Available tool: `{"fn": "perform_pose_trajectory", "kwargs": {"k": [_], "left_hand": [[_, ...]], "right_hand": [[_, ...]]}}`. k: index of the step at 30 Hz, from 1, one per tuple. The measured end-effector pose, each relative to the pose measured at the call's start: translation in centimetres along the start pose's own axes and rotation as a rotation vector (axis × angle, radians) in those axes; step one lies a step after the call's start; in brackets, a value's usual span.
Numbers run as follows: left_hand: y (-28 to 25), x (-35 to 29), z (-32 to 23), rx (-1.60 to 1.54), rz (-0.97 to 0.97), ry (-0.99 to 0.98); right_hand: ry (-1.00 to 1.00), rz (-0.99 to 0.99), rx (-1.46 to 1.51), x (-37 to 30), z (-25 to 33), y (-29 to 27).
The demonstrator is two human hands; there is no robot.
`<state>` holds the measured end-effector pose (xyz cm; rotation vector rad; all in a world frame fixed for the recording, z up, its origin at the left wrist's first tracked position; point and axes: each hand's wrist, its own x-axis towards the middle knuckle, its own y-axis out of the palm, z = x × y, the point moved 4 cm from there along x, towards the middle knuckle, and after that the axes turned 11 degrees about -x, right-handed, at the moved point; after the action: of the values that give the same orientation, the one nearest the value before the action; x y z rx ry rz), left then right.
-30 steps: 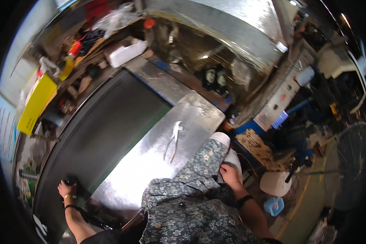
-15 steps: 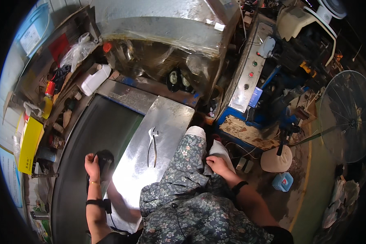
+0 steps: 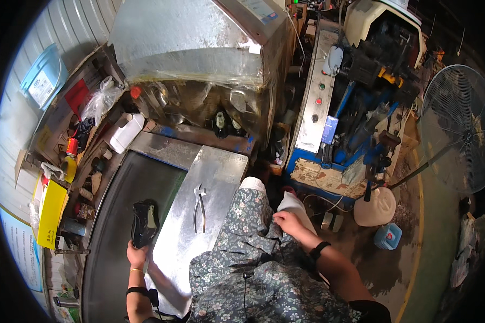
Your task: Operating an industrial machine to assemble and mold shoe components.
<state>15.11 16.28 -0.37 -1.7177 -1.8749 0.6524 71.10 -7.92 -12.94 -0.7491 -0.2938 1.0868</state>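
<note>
The left hand point(image 3: 137, 255) was closed around the near end of a black shoe point(image 3: 145, 223). The shoe was over the dark belt point(image 3: 116, 210), toe and heel not clearly told apart; whether it touched the belt could not be determined. The right hand point(image 3: 289, 223) was near the flowered cloth point(image 3: 248, 285) over the person's lap, its fingers curled; whether they pinched anything could not be told. A metal sheet point(image 3: 221, 167) lay alongside the belt, between it and the person's leg, and bore a pair of pliers point(image 3: 199, 211), jaws pointing away from the person. Beyond the sheet, dark shoes point(image 3: 221, 124) stood at the opening beneath a metal hood point(image 3: 194, 37). A white jug point(image 3: 125, 132) and a yellow box point(image 3: 52, 215) occupied the left shelf. To the right, a round fan point(image 3: 461, 129) stood beyond a cream jug point(image 3: 374, 206) and a blue tub point(image 3: 388, 237) on the floor.
</note>
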Motion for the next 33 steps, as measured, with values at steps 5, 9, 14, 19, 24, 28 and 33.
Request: {"fn": "perform_pose_trajectory", "kwargs": {"k": [5,9,14,19,24,28,33], "left_hand": [[1.0,-3.9,-4.7,-0.973,0.427,-0.337],[7.7,-10.3,-10.2,-1.695,0.812,-0.319],[13.1,-16.4,-26.2,-0.832,1.155,-0.367],[20.5,-13.2,-31.0,-1.162,1.193,-0.258],[24.8,-13.3,-31.0,-1.036,1.108,-0.594],[25.9,-13.5,-30.8,-1.049,1.109,-0.593],[25.2,-13.8,-28.6,-0.923,0.626,0.248]], "right_hand": [[-0.218,0.008,0.242,1.7,10.1,-4.0],[-0.570,-0.044,0.434,0.3,24.1,-9.4],[-1.018,-0.497,0.243,-2.4,30.0,-15.9],[-1.028,-0.447,-0.400,-5.1,27.0,-11.2],[-0.827,-0.244,-0.301,-4.3,24.6,-11.6],[-0.688,-0.087,-0.233,-3.1,23.9,-11.9],[-0.339,-0.176,0.357,-1.5,17.6,-5.7]]}}
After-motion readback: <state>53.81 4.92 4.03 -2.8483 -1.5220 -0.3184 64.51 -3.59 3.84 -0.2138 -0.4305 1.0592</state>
